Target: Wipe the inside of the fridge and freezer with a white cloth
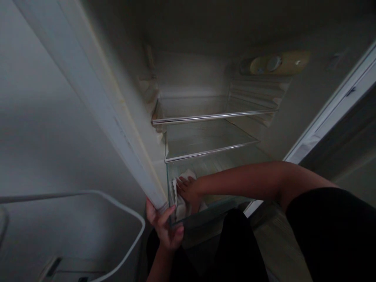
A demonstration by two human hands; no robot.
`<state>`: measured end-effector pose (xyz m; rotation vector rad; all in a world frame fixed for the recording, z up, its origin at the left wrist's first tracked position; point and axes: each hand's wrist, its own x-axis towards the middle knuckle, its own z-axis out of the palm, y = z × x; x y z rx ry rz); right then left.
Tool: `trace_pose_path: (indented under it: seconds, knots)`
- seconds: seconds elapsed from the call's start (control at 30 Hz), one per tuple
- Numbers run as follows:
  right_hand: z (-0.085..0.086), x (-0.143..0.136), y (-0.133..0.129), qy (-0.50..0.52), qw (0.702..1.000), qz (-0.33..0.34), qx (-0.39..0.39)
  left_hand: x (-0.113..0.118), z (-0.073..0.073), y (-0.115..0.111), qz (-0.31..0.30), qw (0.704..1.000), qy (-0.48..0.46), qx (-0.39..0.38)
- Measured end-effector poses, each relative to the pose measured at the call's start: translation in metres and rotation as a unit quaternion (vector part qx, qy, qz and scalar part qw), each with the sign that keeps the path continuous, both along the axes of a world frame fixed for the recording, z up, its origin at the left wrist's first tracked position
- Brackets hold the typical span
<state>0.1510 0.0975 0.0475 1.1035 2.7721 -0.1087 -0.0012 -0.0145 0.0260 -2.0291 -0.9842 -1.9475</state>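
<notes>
Inside an open fridge, my right hand presses a bunched white cloth onto the lowest glass shelf, near its left edge. The fingers lie over the cloth, and my right forearm crosses above the shelf from the right. At the front left corner of that same shelf, my left hand grips the glass edge, its thumb low and its fingers beside the fridge's left wall edge. Part of the cloth is hidden beneath my right hand.
Two more glass shelves sit higher up, a middle one and an upper one. A yellowish control panel with a dial is on the right inner wall. A white cable loops at the lower left. My knees are below the shelf.
</notes>
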Motion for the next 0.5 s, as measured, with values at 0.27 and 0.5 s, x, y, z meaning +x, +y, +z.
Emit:
trace_pose_path:
  seconds: [0.27,0.5]
  knots:
    - [0.051,0.060,0.016,-0.116,0.977,0.127,-0.128,-0.002,-0.002,-0.001,0.001,1.000,0.001,-0.015]
    - [0.060,0.166,0.029,-0.176,0.977,0.031,-0.116,-0.001,-0.001,0.000,-0.016,1.000,-0.010,-0.001]
